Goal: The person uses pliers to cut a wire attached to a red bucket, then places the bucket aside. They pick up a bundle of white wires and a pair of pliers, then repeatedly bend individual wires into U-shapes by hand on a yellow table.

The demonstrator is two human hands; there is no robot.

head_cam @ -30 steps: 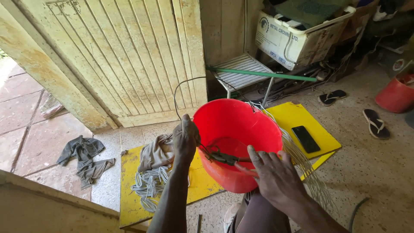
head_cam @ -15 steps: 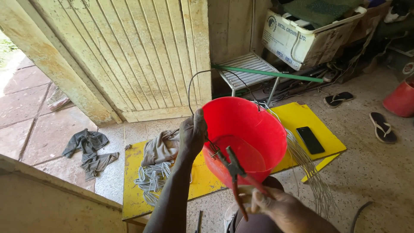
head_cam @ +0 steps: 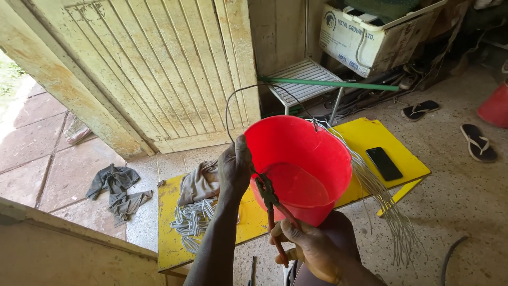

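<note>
Both hands stay clenched: left hand (head_cam: 235,169) gripping bucket (head_cam: 301,169), right hand (head_cam: 312,246) now working pliers (head_cam: 272,204) at its rim.

Pliers (head_cam: 271,204) jaw tips behind red bucket (head_cam: 299,169) rim; right hand (head_cam: 312,249) partly cut off at bottom edge.

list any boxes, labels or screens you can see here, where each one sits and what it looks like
cardboard box: top right against the wall, white, rectangular, dark printing on its side, open top.
phone: lying flat on the yellow table, right of the red bucket, slim black rectangle, screen dark.
</note>
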